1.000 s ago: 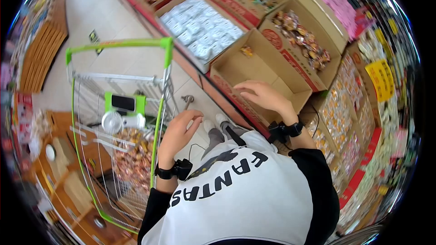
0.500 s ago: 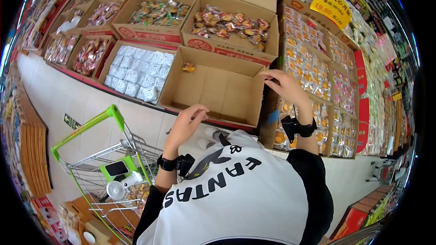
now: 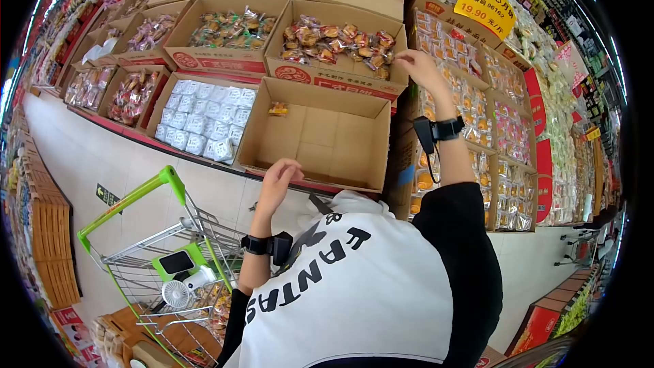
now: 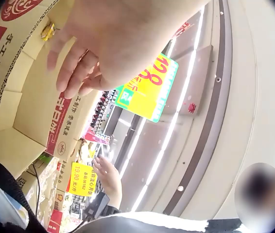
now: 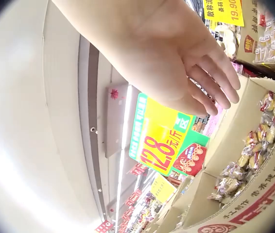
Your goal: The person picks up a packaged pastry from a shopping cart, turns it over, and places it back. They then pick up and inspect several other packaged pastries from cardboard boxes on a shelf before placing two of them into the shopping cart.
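My right hand (image 3: 424,71) reaches forward with loosely bent fingers, close to the right corner of a cardboard box of wrapped mooncakes (image 3: 337,44). In the right wrist view those mooncakes (image 5: 254,150) lie beyond the relaxed fingertips, and nothing is held. My left hand (image 3: 278,182) hovers at the near edge of a lower cardboard box (image 3: 327,133), its fingers loosely curled. The left wrist view shows nothing in the left hand (image 4: 98,43). One small yellow-orange packet (image 3: 278,108) lies at the far left of that lower box.
At the left stands a shopping cart (image 3: 129,197) carrying a phone (image 3: 176,262), a small white fan (image 3: 178,292) and wrapped goods. White packets (image 3: 204,116) fill the box beside the lower one. Trays of packaged mooncakes (image 3: 514,191) stand at the right, below a yellow price sign (image 3: 485,10).
The head view has swung from the cart toward the boxes. My right hand has moved forward from the lower box to the mooncake box behind it. My left hand stays near the lower box's front edge.
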Demonstrator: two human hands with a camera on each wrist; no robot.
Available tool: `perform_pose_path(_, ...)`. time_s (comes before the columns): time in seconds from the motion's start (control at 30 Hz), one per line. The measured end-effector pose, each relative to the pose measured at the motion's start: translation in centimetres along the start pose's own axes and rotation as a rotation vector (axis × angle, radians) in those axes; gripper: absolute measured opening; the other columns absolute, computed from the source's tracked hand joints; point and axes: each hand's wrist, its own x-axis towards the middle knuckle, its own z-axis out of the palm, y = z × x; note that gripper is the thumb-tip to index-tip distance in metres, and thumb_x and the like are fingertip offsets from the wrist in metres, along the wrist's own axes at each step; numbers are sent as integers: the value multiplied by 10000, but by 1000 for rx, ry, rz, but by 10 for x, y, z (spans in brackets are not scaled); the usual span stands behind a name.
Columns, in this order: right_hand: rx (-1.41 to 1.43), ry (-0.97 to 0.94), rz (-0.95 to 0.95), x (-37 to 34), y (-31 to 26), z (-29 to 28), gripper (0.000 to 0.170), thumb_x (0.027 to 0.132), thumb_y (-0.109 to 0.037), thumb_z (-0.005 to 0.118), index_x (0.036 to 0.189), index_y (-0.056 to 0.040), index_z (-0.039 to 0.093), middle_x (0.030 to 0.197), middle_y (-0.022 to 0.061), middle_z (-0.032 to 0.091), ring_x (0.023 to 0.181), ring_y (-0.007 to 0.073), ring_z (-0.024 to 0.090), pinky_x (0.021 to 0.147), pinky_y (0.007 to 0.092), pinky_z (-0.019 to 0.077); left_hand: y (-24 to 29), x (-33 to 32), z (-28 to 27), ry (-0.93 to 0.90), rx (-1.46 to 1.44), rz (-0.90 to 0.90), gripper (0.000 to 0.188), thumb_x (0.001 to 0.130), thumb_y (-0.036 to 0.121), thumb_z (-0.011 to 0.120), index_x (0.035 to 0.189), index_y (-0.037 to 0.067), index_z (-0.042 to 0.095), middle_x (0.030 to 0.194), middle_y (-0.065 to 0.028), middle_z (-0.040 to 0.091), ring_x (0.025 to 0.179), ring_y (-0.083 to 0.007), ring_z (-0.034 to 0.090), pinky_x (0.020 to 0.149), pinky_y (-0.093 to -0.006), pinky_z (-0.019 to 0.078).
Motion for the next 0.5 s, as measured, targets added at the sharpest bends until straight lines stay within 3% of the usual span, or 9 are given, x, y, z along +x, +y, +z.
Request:
perform_pose_path(0.4, 53, -85, 91, 30, 29, 4, 235, 727, -194, 553, 873, -23, 623, 784, 137, 622, 728, 233, 602, 670, 302, 463, 16, 36, 21, -100, 16, -1, 126, 863, 86, 422, 874, 5, 517, 729, -39, 557, 696, -110, 544, 657, -224, 440)
perform_pose_path(0.5, 57, -113, 98, 46, 49, 13, 246, 745, -193, 534, 893, -11, 610, 802, 94, 628, 751, 183, 592, 697, 283, 447, 18, 48, 29, -122, 42, 0, 124, 861, 86, 422, 875, 13, 521, 734, -37, 559, 709, -110, 547, 675, -222, 436)
